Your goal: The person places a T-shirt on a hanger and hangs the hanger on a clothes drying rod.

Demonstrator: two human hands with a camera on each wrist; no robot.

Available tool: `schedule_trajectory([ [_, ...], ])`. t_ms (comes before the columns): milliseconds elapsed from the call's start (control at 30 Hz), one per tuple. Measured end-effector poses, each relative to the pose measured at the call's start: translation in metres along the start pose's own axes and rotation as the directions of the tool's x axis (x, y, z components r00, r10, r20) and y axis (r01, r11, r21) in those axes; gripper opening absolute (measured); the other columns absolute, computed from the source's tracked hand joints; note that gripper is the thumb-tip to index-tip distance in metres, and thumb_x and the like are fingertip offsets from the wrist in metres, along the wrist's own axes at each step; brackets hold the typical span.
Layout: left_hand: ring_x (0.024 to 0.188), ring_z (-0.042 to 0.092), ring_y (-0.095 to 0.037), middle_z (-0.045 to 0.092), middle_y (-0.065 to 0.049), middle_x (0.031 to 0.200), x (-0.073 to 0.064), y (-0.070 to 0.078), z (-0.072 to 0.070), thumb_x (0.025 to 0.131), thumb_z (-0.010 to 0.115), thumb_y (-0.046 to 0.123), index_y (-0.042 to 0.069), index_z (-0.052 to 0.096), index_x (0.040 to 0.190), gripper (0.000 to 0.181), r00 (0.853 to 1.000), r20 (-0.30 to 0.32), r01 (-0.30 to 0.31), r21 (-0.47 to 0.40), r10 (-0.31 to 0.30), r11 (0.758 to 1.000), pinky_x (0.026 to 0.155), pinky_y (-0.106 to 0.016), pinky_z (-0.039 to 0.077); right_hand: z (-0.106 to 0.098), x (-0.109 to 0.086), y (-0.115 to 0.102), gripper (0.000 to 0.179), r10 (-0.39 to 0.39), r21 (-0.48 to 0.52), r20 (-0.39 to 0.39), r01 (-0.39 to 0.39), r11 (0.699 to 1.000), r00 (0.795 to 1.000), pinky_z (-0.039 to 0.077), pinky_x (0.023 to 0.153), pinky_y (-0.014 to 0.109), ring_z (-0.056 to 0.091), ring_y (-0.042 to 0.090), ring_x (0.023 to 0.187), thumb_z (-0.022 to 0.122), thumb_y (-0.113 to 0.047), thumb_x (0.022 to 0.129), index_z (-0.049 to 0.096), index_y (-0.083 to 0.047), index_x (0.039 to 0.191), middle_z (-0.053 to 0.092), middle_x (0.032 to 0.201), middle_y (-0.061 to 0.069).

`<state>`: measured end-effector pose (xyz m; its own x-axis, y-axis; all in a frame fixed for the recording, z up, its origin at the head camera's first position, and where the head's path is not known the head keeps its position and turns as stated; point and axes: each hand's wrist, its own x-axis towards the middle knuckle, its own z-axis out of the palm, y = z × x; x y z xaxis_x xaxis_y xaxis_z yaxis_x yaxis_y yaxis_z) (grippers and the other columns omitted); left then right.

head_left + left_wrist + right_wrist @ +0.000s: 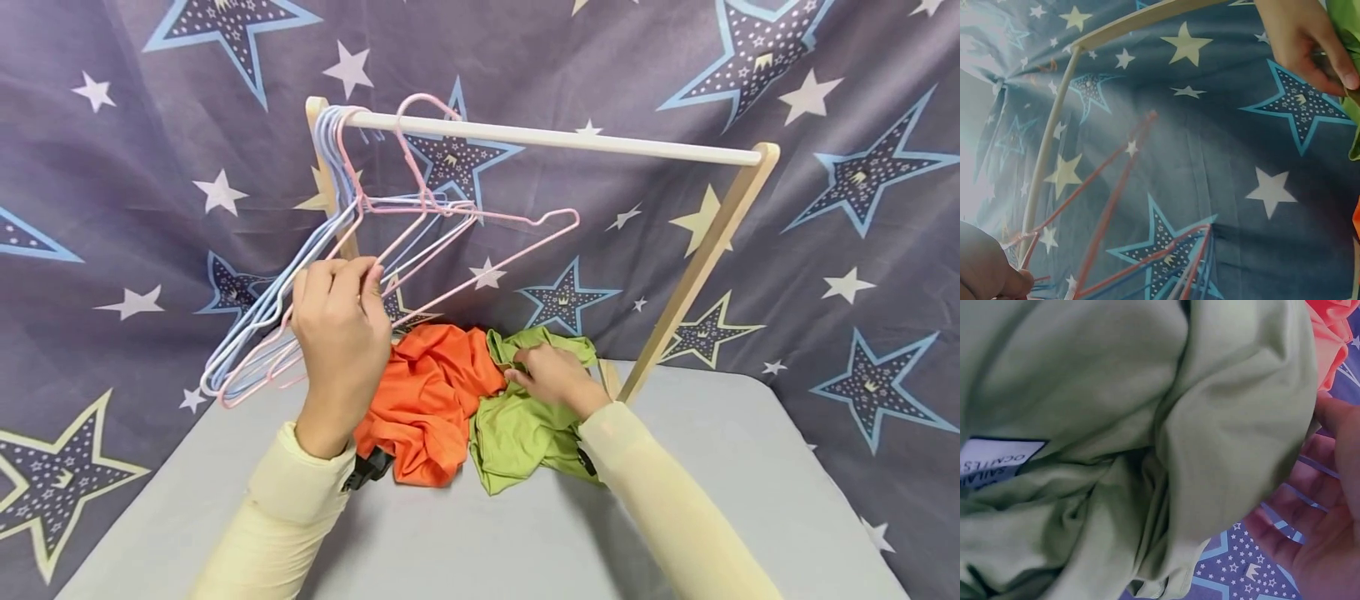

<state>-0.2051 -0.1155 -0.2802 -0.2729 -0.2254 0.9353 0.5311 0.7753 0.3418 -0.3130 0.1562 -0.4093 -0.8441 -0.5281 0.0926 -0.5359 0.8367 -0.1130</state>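
Note:
My left hand [341,325] grips one sloping side of a pink clothes hanger [408,158], whose hook overlaps the rod in the head view. Just left of it, several blue, white and pink hangers [327,150] hang bunched at the rod's left end. Lower right, my right hand [555,379] pinches a crumpled green garment [517,433] between thumb and fingers. In the right wrist view, the green cloth [1235,425] fills most of the picture, with a printed white label [1000,456] showing among its folds. An orange garment [431,400] lies heaped beside the green one.
A rack with a white rod [600,148] and wooden posts [697,258] stands at the back of the grey table [480,542]. Behind it hangs a dark curtain [630,50] printed with stars. Something black [367,468] shows beside the left cuff.

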Motion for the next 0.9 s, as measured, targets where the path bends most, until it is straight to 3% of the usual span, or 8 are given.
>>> schedule_trajectory([
  [233,0.089,0.054,-0.045,0.063,-0.024,0.094,0.013,0.007,0.001,0.100,0.064,0.009,-0.007,0.074,0.100,0.019,0.999,-0.041,-0.012,-0.014,0.011,1.000,0.081,-0.052,0.044,0.000,0.001,-0.001,0.024,0.004,-0.011,-0.007,-0.004,1.000,1.000,0.056,0.074,0.042,0.065,0.017,0.078,0.059,-0.043,0.103,0.066,-0.021,0.094,0.064,0.081,-0.005],
  [400,0.088,0.054,-0.045,0.064,-0.023,0.093,0.012,0.010,-0.003,0.098,0.066,0.008,-0.005,0.074,0.100,0.016,0.999,-0.053,-0.014,-0.016,0.014,1.000,0.080,-0.053,0.043,0.000,0.001,-0.001,0.026,0.024,-0.008,-0.005,-0.024,1.000,1.000,0.057,0.078,0.044,0.067,0.019,0.081,0.058,-0.043,0.104,0.067,-0.021,0.096,0.066,0.083,-0.003],
  [733,0.080,0.052,-0.042,0.062,-0.021,0.087,-0.022,0.006,0.000,0.095,0.071,0.004,-0.007,0.074,0.097,0.011,0.998,0.055,-0.037,-0.037,0.039,0.999,0.072,-0.050,0.044,0.003,0.003,-0.002,0.025,0.063,0.001,-0.003,-0.063,0.998,0.998,0.056,0.077,0.044,0.067,0.019,0.083,0.059,-0.043,0.103,0.069,-0.021,0.096,0.069,0.089,-0.001],
  [900,0.081,0.055,-0.042,0.063,-0.020,0.087,-0.037,-0.002,0.006,0.093,0.071,0.002,-0.006,0.074,0.096,0.009,0.995,0.098,-0.020,-0.042,0.024,0.999,0.072,-0.052,0.046,0.006,0.005,-0.001,0.024,0.096,0.068,-0.015,-0.095,0.993,0.995,0.054,0.074,0.042,0.063,0.019,0.075,0.062,-0.041,0.102,0.068,-0.020,0.093,0.067,0.083,-0.001],
])
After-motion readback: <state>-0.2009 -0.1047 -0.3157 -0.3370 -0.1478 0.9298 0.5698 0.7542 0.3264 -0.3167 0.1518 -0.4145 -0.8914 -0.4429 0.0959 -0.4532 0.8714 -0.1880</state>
